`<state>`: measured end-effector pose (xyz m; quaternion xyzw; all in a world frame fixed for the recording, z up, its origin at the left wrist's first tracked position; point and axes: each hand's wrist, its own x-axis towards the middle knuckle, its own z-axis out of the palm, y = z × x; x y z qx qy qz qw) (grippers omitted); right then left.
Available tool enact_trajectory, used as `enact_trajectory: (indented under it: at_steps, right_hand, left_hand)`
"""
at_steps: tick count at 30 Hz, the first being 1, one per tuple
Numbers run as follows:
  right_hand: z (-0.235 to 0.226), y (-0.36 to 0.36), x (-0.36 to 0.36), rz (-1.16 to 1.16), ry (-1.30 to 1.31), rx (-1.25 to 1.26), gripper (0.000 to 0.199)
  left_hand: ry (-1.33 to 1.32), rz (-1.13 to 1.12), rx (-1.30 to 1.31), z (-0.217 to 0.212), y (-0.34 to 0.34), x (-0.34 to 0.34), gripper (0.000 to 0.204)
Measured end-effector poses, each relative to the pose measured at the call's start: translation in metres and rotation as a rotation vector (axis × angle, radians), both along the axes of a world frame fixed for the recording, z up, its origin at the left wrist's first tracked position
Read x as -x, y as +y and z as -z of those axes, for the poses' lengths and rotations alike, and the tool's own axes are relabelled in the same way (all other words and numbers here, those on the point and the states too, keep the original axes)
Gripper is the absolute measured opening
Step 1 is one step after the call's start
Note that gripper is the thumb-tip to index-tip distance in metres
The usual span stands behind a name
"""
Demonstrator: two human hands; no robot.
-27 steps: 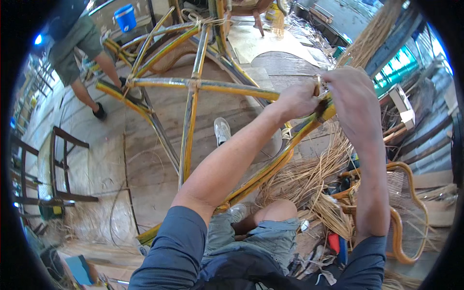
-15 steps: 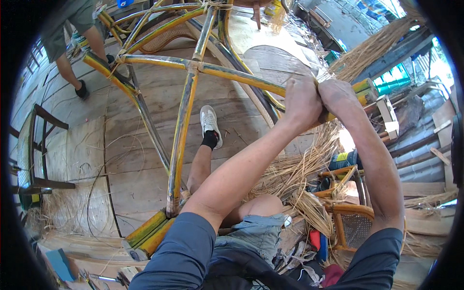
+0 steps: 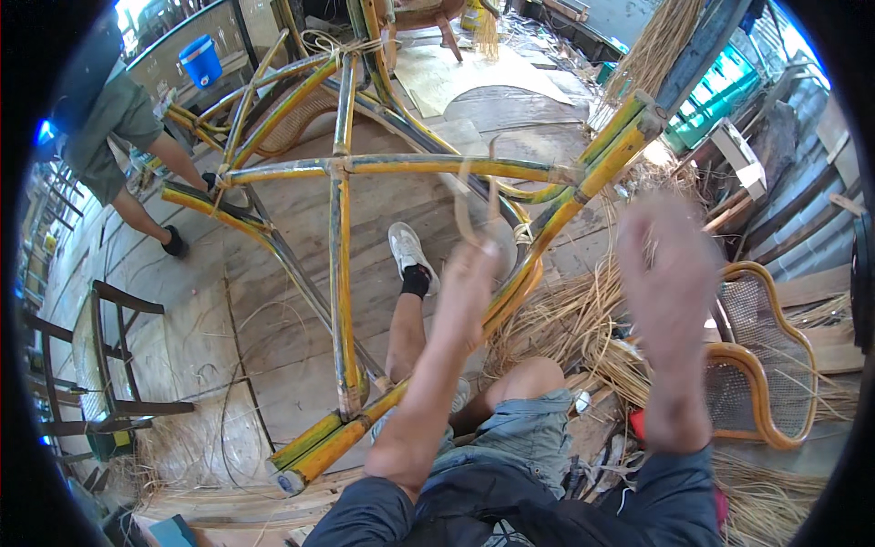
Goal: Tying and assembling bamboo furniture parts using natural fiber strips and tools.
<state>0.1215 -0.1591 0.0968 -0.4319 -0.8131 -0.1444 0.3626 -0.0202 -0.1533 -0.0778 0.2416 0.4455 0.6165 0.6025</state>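
A big frame of yellow-green bamboo poles lies on the plank floor in front of me. My left hand is raised just left of the frame's right-hand pole, fingers pinched on a thin pale cane strip that curls upward. My right hand is blurred, fingers spread, holding nothing, off to the right of that pole. My bent leg and white shoe lie inside the frame.
A pile of loose cane strips lies by my right knee. A woven chair back stands at right, a dark chair frame at left. Another person stands far left near a blue bucket.
Both hands were clamped on the right-hand pole; they have come off it and drawn back. The left now holds a cane strip; the right swings free, blurred.
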Motion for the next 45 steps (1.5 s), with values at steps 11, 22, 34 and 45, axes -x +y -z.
enact_trajectory:
  at_steps: [11,22,34,45]
  right_hand:
    - [0.132,-0.024,-0.05,0.008,0.733,1.008,0.032]
    - [0.131,0.05,-0.011,-0.449,0.974,1.466,0.013]
    - [0.102,0.034,-0.054,-0.466,1.057,0.706,0.01]
    - [0.149,0.059,-0.017,-0.245,1.178,0.529,0.007]
  left_hand:
    - [0.578,0.029,-0.23,-0.012,-0.028,-0.036,0.02]
    - [0.871,0.23,-0.322,-0.017,-0.023,-0.01,0.019]
    - [0.813,-0.273,-0.33,-0.022,0.051,-0.003,0.026]
    - [1.43,-0.251,-0.749,-0.079,0.08,-0.018,0.022]
